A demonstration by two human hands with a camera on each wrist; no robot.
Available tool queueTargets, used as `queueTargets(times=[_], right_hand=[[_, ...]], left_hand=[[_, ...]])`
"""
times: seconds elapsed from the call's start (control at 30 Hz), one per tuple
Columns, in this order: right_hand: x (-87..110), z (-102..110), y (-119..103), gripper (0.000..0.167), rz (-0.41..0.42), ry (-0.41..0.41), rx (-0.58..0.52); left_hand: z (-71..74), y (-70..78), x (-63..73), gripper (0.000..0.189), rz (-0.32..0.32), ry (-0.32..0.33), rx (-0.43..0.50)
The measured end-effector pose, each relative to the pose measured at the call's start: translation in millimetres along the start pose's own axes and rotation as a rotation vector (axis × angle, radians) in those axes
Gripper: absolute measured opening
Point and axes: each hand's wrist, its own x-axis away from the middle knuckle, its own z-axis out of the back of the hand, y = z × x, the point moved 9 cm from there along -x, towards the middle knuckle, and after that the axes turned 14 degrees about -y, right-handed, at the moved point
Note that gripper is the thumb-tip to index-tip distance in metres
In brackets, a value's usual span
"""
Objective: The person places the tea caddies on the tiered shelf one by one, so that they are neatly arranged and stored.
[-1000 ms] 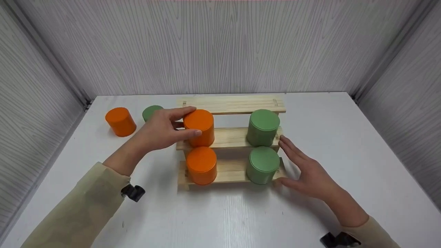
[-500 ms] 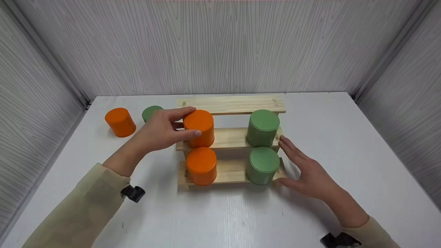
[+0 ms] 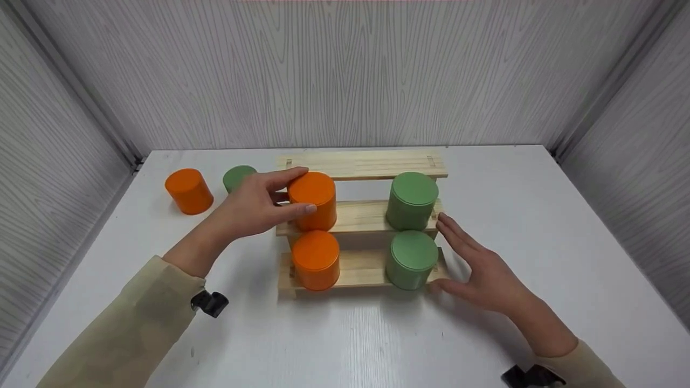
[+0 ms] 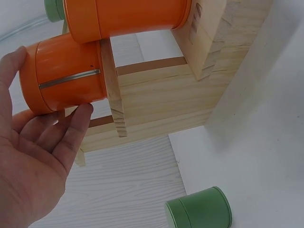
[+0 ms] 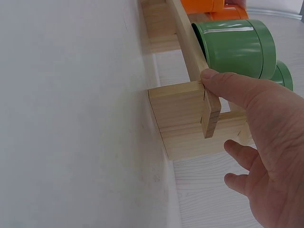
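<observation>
A three-step wooden rack (image 3: 361, 215) stands on the white table. My left hand (image 3: 248, 207) holds an orange canister (image 3: 315, 188) on the middle step, thumb at the front and fingers around its left side and back. Below it, another orange canister (image 3: 315, 258) stands on the lowest step. On the right side, one green canister (image 3: 412, 202) stands on the middle step and another green canister (image 3: 412, 261) on the lowest. My right hand (image 3: 482, 272) rests at the rack's right end; its thumb (image 5: 228, 85) touches the lowest plank, with the other fingers extended behind.
Left of the rack, an orange canister (image 3: 188, 191) leans in view on the table, and a green canister (image 3: 236, 175) is partly hidden behind my left hand. The top plank (image 3: 366, 163) lies at the back. Pale wood-grain walls (image 3: 345, 75) enclose the table.
</observation>
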Motion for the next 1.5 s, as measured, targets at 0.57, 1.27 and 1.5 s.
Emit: queueTargets(times=[0.57, 1.27, 1.5], right_hand=[[-0.1, -0.6, 2.6, 0.115, -0.022, -0.014, -0.014], [1.1, 0.4, -0.5, 0.115, 0.008, 0.003, -0.006], [0.7, 0.1, 0.3, 0.114, -0.002, -0.002, -0.002]], left_hand=[[1.8, 0.5, 0.5, 0.081, -0.050, -0.010, 0.002], [74.4, -13.1, 52.3, 0.062, 0.019, 0.222, -0.094], [93.2, -39.1, 59.2, 0.064, 0.082, 0.287, -0.077]])
